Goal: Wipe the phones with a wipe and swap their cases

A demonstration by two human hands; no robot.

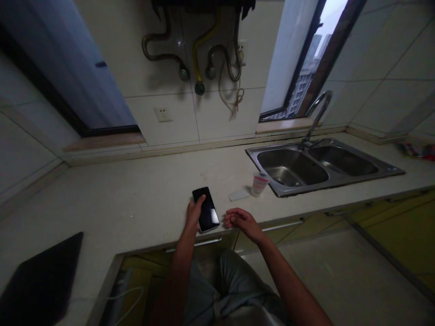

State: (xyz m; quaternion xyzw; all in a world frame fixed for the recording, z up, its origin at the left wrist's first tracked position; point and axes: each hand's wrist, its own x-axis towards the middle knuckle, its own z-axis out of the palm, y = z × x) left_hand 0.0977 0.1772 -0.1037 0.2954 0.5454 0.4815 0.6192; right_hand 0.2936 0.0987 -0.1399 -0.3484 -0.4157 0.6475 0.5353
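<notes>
A smartphone (208,212) with a dark screen is at the counter's front edge, tilted slightly. My left hand (193,213) grips it along its left side, with the thumb over the screen and the other fingers hidden behind. To the right of the phone, my right hand (242,221) hovers by the counter edge with its fingers loosely curled and apart from the phone. I see nothing in it. Just beyond that hand lies a flat whitish rectangular piece (239,195). Beside this piece stands a clear plastic cup (259,184) with pink-red print.
A double steel sink (331,174) with a curved faucet (317,113) is set into the counter (136,190) at right. A dark flat panel (44,276) lies at the left. Pipes (200,54) hang on the wall. Drawer handles (204,243) line the front below.
</notes>
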